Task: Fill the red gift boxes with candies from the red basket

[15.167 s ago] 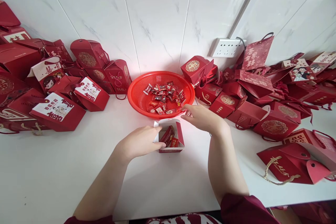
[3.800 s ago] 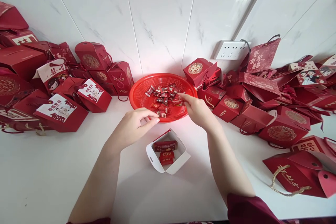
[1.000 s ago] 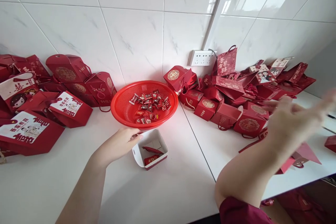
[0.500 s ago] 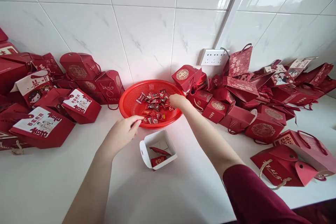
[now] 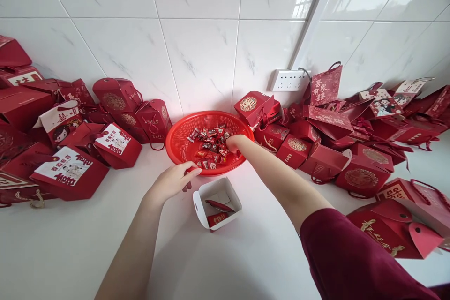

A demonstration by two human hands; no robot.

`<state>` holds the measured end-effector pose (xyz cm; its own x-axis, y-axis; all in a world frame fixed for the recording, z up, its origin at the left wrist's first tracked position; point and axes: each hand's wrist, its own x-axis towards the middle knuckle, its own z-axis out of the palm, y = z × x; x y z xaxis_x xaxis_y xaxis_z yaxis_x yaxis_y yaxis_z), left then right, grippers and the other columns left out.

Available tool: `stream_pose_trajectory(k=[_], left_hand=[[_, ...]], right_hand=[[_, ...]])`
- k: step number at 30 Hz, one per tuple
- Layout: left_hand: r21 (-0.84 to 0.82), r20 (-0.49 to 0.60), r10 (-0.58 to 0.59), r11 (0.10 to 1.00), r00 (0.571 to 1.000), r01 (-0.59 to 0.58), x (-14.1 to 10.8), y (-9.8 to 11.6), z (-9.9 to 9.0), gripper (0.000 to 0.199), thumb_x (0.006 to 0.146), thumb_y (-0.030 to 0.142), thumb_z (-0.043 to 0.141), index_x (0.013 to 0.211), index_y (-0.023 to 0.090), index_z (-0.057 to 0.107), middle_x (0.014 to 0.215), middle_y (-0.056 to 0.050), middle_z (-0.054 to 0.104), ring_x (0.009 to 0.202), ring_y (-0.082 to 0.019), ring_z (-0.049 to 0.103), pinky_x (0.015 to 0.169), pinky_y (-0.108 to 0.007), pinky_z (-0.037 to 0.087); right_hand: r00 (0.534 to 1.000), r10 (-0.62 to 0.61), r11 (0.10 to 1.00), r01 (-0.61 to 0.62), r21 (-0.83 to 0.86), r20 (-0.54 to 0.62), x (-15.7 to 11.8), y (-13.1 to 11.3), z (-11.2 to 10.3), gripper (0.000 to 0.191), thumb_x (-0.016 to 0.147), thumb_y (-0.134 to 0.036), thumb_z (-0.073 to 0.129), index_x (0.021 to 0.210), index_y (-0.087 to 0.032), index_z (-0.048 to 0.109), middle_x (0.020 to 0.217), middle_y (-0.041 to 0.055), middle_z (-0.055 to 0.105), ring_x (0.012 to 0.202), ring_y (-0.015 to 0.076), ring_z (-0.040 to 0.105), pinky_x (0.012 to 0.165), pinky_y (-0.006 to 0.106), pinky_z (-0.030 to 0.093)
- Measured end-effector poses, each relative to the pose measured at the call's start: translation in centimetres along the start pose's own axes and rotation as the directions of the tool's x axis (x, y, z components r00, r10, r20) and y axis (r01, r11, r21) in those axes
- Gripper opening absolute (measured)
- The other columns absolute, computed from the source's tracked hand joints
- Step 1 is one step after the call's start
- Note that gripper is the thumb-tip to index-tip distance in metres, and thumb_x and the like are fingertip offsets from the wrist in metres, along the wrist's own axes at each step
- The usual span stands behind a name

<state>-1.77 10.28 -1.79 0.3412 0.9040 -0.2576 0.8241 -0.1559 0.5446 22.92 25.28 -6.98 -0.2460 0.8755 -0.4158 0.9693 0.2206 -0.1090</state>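
Observation:
A red perforated basket (image 5: 175, 143) holds several small wrapped candies (image 5: 210, 139). My right hand (image 5: 236, 144) reaches into its right side among the candies; its fingertips are hidden, so its hold cannot be made out. Near the basket's front left rim is my left hand (image 5: 176, 180), fingers apart and nothing between them. Just in front of the basket stands an open white-lined box (image 5: 234, 193), with red packets (image 5: 217, 219) inside and its flap out to the left.
Red gift boxes are piled at the left (image 5: 72, 171) and at the right (image 5: 365, 168). A white power strip (image 5: 288, 80) is on the tiled wall (image 5: 200, 56) behind. Another red box (image 5: 253, 107) leans behind the basket's right rim.
The whole view has shifted, moving things slightly right and down. My left hand's fingers have spread from a near pinch. My right hand has dipped lower among the candies.

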Motion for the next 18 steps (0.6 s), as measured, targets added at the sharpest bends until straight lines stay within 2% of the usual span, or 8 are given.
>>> stream_pose_trajectory(k=[3,6,10,12,14,16,18], left_hand=[[0.065,-0.036,-0.023,0.998,0.999,0.025,-0.3,0.2,0.2,0.049,0.09,0.068,0.035,0.101,0.028,0.062,0.067,0.002,0.07,0.062,-0.019,0.066,0.06,-0.027,0.039],[0.124,-0.078,-0.034,0.991,0.996,0.044,-0.6,0.6,0.3,0.049,0.091,0.067,0.034,0.101,0.029,0.063,0.066,0.003,0.069,0.061,-0.019,0.065,0.058,-0.028,0.038],[0.111,-0.07,-0.051,0.992,0.996,0.059,-0.7,0.8,0.3,0.047,0.09,0.067,0.035,0.103,0.032,0.063,0.068,0.004,0.069,0.06,-0.018,0.065,0.059,-0.027,0.04],[0.099,-0.065,-0.053,0.993,0.996,0.06,-0.6,0.8,0.3,0.047,0.09,0.067,0.035,0.104,0.032,0.063,0.07,0.004,0.07,0.061,-0.018,0.066,0.06,-0.027,0.041],[0.091,-0.059,-0.047,0.995,0.997,0.052,-0.4,0.7,0.4,0.046,0.091,0.067,0.035,0.104,0.032,0.063,0.07,0.004,0.07,0.062,-0.018,0.067,0.06,-0.027,0.041],[0.079,-0.046,-0.034,0.996,0.998,0.038,-0.3,0.6,0.5,0.046,0.091,0.066,0.035,0.104,0.031,0.063,0.071,0.003,0.071,0.062,-0.019,0.067,0.06,-0.027,0.041],[0.064,-0.031,-0.017,0.998,0.999,0.019,-0.2,0.4,0.6,0.048,0.092,0.066,0.034,0.102,0.029,0.062,0.071,0.002,0.071,0.061,-0.019,0.067,0.061,-0.028,0.042]], right_hand=[[0.999,-0.006,0.999,0.004,0.053,0.036,-0.4,0.4,-0.6,0.027,0.089,-0.028,0.069,0.111,-0.013,0.065,0.109,0.0087,0.066,0.095,0.0209,0.066,0.083,0.038,0.056],[0.994,-0.057,0.986,0.071,0.152,-0.094,-1.7,0.8,-1.4,0.027,0.073,-0.015,0.082,0.097,-0.015,0.07,0.099,0.0069,0.071,0.091,0.0215,0.067,0.078,0.029,0.054],[0.934,-0.086,0.941,0.19,0.28,-0.346,-4.2,1.3,-1.0,0.036,0.078,-0.023,0.076,0.113,-0.021,0.067,0.107,0.0029,0.071,0.094,0.0167,0.066,0.077,0.022,0.051],[0.901,-0.071,0.928,0.218,0.304,-0.428,-5.3,1.4,-0.3,0.031,0.085,-0.024,0.069,0.115,-0.021,0.065,0.11,0.0025,0.071,0.097,0.015,0.066,0.082,0.022,0.05],[0.875,-0.027,0.931,0.199,0.307,-0.483,-6.2,1.5,0.6,0.028,0.091,-0.016,0.056,0.118,-0.019,0.064,0.117,0.006,0.069,0.104,0.0159,0.064,0.089,0.024,0.049],[0.854,0.021,0.943,0.156,0.295,-0.519,-6.8,1.4,1.1,0.039,0.091,-0.005,0.043,0.125,-0.015,0.06,0.13,0.0125,0.061,0.118,0.0203,0.058,0.097,0.029,0.045],[0.859,0.018,0.954,0.139,0.267,-0.511,-7.2,0.9,1.2,0.046,0.089,-0.001,0.039,0.129,-0.011,0.058,0.137,0.017,0.056,0.126,0.0253,0.052,0.102,0.034,0.042]])
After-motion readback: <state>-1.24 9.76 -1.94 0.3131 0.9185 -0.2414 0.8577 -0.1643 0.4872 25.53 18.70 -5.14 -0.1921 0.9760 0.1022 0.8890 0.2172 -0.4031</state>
